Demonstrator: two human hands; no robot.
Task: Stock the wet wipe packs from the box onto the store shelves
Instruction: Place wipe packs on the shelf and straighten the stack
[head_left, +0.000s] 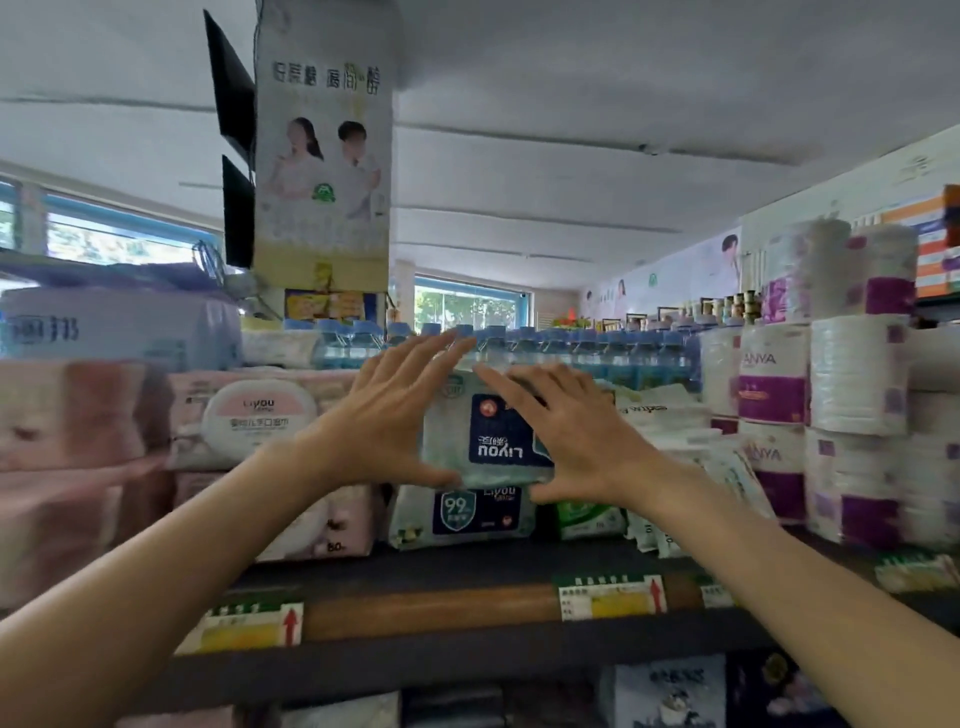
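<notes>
Both hands bracket the wet wipe pack we're setting atop the lower pack on the shelf, left hand and right hand with fingers straight, thumbs under its near edge, its long axis running left to right between them.

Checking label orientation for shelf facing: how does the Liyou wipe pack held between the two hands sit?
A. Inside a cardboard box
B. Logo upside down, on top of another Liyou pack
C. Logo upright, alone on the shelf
B: the held pack shows its logo inverted and sits above the lower Liyou pack, left hand and right hand flanking it.
</notes>
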